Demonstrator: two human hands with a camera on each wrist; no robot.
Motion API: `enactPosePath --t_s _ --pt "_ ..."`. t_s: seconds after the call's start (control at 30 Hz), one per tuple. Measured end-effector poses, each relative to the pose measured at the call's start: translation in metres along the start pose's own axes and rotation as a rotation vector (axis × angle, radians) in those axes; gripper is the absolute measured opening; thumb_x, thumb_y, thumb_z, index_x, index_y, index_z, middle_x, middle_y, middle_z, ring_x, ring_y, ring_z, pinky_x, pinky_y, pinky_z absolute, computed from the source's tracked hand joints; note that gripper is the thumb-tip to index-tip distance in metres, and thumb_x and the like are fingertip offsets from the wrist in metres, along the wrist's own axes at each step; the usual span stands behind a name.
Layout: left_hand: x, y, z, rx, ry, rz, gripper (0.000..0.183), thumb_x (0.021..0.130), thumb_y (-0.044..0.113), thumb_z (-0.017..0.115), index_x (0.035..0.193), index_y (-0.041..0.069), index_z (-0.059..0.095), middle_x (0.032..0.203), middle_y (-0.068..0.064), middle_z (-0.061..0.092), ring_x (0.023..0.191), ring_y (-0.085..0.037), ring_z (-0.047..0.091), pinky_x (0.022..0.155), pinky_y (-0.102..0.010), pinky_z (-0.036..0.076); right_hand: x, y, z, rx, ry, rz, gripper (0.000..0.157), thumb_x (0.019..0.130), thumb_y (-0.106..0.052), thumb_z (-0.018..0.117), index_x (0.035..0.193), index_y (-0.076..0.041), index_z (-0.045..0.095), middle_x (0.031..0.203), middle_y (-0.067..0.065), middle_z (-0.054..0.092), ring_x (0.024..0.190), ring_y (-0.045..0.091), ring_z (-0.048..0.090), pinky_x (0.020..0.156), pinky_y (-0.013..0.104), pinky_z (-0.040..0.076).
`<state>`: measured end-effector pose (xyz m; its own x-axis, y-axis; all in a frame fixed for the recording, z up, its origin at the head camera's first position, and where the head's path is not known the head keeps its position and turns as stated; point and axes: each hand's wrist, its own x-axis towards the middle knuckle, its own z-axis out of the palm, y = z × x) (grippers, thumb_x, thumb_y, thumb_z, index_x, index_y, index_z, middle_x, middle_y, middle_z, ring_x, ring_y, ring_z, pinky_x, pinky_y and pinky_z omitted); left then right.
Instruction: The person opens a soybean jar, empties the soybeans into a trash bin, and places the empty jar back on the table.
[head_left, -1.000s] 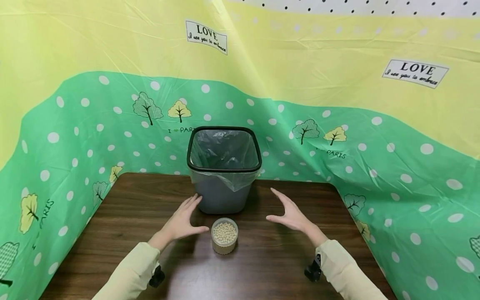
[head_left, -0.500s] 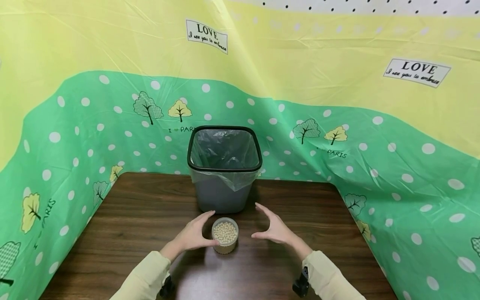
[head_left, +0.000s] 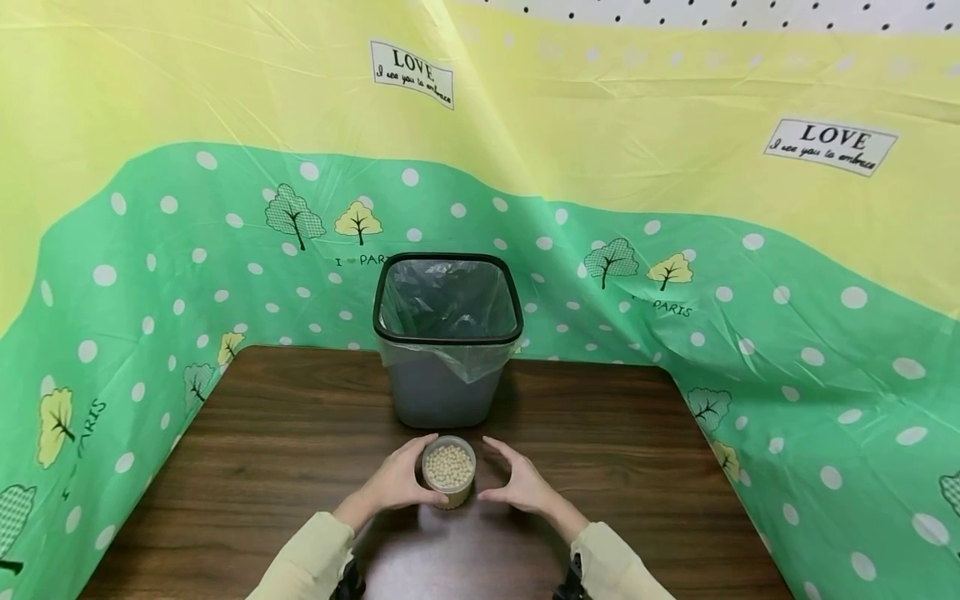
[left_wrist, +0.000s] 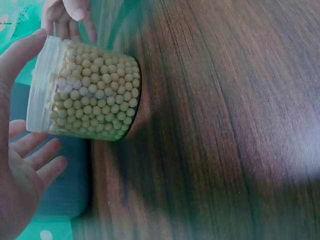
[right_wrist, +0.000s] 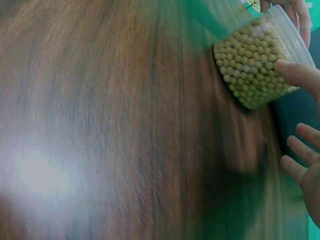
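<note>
A clear jar packed with small round beige beads or beans, under a translucent lid, stands upright on the table in front of the bin. My left hand curves around its left side, thumb in front at the lid's edge and fingers behind. In the left wrist view these fingers are spread and relaxed beside the lid. Off the jar's right side is my right hand, thumb and fingers parted in a wide C. A small gap shows between it and the jar in the head view.
A grey bin with a black rim and clear plastic liner stands right behind the jar. The dark wood table extends to both sides. A green and yellow printed curtain hangs along the back and sides.
Both hands have moved inward and toward the person, the left to the jar's side and the right close to it. The jar and bin have stayed in place.
</note>
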<state>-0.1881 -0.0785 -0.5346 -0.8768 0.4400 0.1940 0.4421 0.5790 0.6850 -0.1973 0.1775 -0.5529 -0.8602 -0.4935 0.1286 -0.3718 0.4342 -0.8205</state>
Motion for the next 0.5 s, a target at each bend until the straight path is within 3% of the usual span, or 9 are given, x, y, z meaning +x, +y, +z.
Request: enactPosePath --t_s 0.3,0.5 --pt "0.002 -0.008 0.004 -0.04 0.028 -0.028 0.089 0.057 0.039 0.084 0.126 -0.002 0.047 0.122 -0.013 0.053 0.112 -0.029 0.05 0.091 -0.047 0.041 0.004 0.007 0.021 0.102 0.003 0.049 0.084 0.068 -0.018 0.08 0.137 0.0 0.035 0.125 0.015 0.05 0.113 0.033 0.049 0.092 0.047 0.041" --pt "0.003 -0.01 0.004 -0.053 0.044 -0.026 0.084 0.055 0.039 0.084 0.122 0.002 0.051 0.118 -0.01 0.056 0.109 -0.027 0.052 0.09 -0.046 0.042 0.01 0.004 0.033 0.11 0.011 0.046 0.083 0.066 -0.017 0.082 0.135 -0.004 0.038 0.127 0.011 0.051 0.115 0.026 0.049 0.092 0.035 0.043"
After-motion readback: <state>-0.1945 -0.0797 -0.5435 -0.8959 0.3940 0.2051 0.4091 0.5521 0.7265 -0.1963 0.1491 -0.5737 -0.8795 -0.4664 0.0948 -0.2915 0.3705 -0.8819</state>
